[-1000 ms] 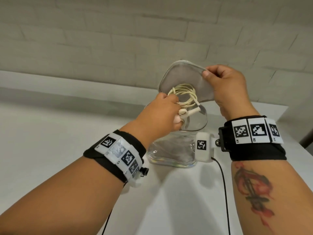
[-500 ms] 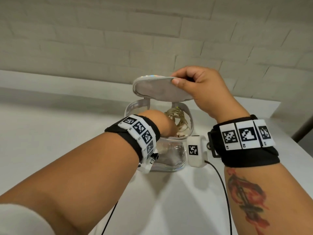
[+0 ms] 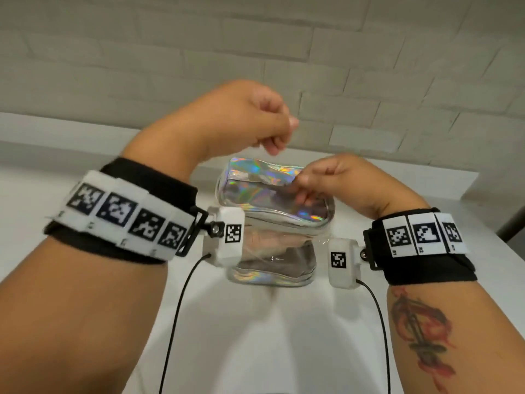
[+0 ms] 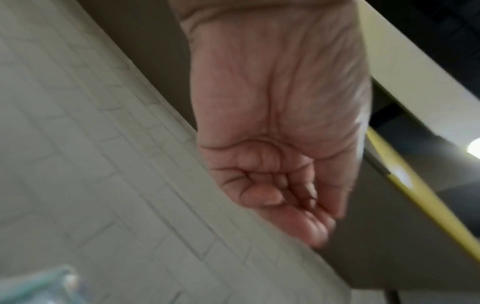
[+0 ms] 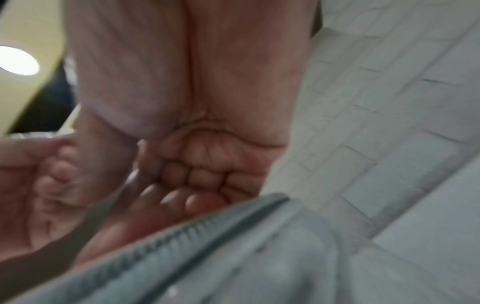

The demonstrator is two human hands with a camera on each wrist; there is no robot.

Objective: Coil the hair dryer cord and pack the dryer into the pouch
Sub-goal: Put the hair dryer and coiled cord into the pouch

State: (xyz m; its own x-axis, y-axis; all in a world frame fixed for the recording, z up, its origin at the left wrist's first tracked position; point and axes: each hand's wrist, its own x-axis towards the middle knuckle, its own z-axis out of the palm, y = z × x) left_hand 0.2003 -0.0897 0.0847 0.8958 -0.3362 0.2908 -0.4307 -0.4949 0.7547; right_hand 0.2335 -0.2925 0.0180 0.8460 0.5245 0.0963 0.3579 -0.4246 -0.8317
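The pouch (image 3: 264, 191) stands on the white table, its holographic lid lying down over its clear walls. A dim shape shows through the front wall; the dryer and its cord cannot be made out. My right hand (image 3: 301, 189) pinches the lid near its right end. In the right wrist view the right hand (image 5: 182, 193) has its fingers curled against the zipper edge (image 5: 207, 226). My left hand (image 3: 272, 132) hovers above the pouch's far side, fingers curled, touching nothing. The left wrist view shows that left hand (image 4: 293, 197) with an empty palm.
The white table (image 3: 284, 336) runs back to a pale brick wall (image 3: 255, 52) close behind the pouch. The table's right edge (image 3: 483, 194) lies a forearm's width beyond my right hand. Black camera cables (image 3: 176, 322) hang from both wrists.
My left hand has come out of the pouch and risen above it, empty. My right hand has lowered the lid from raised to down over the opening.
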